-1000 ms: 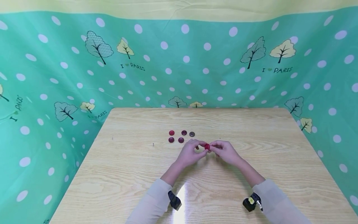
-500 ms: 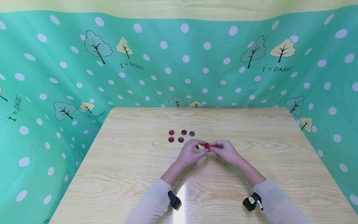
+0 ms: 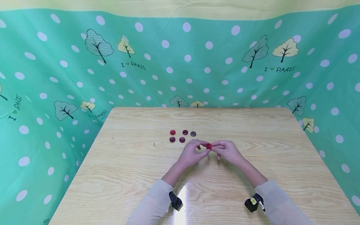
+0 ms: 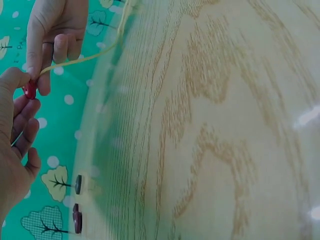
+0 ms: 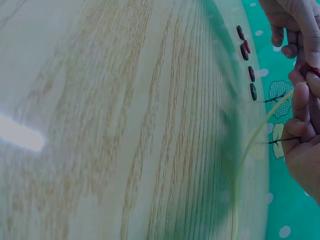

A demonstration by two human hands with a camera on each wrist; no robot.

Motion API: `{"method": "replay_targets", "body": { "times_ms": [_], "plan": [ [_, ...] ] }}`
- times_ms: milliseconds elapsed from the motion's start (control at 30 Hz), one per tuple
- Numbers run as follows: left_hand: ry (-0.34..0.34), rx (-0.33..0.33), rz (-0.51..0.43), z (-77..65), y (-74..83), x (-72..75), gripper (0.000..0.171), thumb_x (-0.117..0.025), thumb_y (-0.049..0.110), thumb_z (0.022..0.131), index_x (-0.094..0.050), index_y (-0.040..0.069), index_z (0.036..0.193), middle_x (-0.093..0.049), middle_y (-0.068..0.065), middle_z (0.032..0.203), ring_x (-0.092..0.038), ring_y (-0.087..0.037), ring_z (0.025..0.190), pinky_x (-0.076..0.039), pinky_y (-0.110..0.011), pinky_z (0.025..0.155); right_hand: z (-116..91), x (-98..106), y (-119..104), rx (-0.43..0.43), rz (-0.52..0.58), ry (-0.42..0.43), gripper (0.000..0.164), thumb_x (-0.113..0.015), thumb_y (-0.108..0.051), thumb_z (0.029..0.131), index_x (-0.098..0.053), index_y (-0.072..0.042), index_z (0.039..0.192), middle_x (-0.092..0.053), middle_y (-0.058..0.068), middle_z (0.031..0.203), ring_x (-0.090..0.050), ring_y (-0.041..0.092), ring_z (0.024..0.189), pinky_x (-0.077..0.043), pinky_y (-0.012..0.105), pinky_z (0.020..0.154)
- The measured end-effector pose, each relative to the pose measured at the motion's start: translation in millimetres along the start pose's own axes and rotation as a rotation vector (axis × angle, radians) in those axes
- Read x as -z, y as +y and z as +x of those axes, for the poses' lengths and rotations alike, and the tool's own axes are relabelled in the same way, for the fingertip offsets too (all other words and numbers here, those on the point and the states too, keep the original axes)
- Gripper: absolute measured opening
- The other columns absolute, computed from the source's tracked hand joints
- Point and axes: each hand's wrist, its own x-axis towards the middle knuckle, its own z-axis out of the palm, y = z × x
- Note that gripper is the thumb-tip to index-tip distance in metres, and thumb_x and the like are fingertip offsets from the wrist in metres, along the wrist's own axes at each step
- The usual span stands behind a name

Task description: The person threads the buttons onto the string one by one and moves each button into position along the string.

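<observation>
Between thumb and fingers, my left hand [image 3: 193,153] pinches a red button [image 3: 208,146] above the table. My right hand [image 3: 228,152] meets it from the other side, thumb and forefinger pinching the end of a thin yellow cord [image 4: 82,60] right at the button. In the right wrist view the cord [image 5: 255,134] trails away from these fingertips down toward the table. Fingertips cover part of the button [image 4: 30,90], so its holes are hidden.
Beyond the left hand lie several loose buttons: a red one [image 3: 172,132], maroon ones [image 3: 172,139] and a grey one [image 3: 193,134]. The wooden table [image 3: 126,175] backs onto a green dotted curtain [image 3: 152,68]. A small dark mark [image 3: 154,144] shows on the wood at left.
Both hands stay together at the red button with only slight finger movement. The stretch of yellow cord showing right of the right hand looks a little shorter.
</observation>
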Motion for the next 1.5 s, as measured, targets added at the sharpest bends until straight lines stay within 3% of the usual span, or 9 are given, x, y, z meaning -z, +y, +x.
{"method": "replay_targets", "body": {
  "times_ms": [133,400,733,967,1500],
  "plan": [
    [0.001,-0.008,0.006,-0.2,0.3,0.3,0.029,-0.070,0.026,0.083,-0.068,0.011,0.108,-0.069,-0.002,0.102,-0.059,-0.026,0.094,-0.050,-0.025,0.076,-0.6,0.0,-0.6,0.005,-0.010,0.012,0.029,-0.065,-0.024,0.087,-0.067,-0.002,0.107,-0.073,0.012,0.092,-0.057,0.021,0.053,-0.030,0.019,0.042],
    [0.004,-0.022,0.021,-0.2,-2.0,0.5,0.028,-0.070,0.026,0.084,-0.068,0.011,0.107,-0.070,-0.002,0.103,-0.060,-0.025,0.094,-0.048,-0.019,0.075,0.5,0.4,1.7,0.025,-0.010,-0.008,0.026,-0.062,-0.018,0.090,-0.066,0.001,0.108,-0.069,0.024,0.096,-0.051,0.014,0.053,-0.039,0.023,0.047],
    [-0.014,0.011,0.023,0.8,1.0,2.3,0.028,-0.070,0.026,0.084,-0.068,0.011,0.107,-0.070,-0.002,0.103,-0.060,-0.027,0.094,-0.047,-0.020,0.075,2.1,0.7,-0.1,0.031,-0.011,-0.010,0.026,-0.059,-0.019,0.092,-0.066,0.001,0.108,-0.071,0.015,0.088,-0.045,0.009,0.053,-0.040,0.022,0.049],
    [-0.014,-0.009,0.012,1.2,1.6,2.8,0.027,-0.069,0.024,0.084,-0.068,0.010,0.107,-0.070,-0.003,0.103,-0.060,-0.028,0.094,-0.048,-0.020,0.075,1.3,1.6,-2.3,-0.010,0.002,0.013,0.025,-0.063,-0.020,0.089,-0.067,-0.001,0.105,-0.072,0.003,0.082,-0.042,0.008,0.052,-0.038,0.020,0.051],
    [-0.011,-0.009,-0.005,-0.8,2.0,3.7,0.029,-0.070,0.023,0.084,-0.068,0.009,0.109,-0.070,-0.004,0.104,-0.060,-0.027,0.095,-0.050,-0.023,0.077,0.4,2.1,-3.2,-0.006,0.005,0.002,0.027,-0.065,-0.022,0.088,-0.067,-0.001,0.106,-0.072,-0.001,0.081,-0.039,0.006,0.051,-0.035,0.019,0.050]
  ]
}}
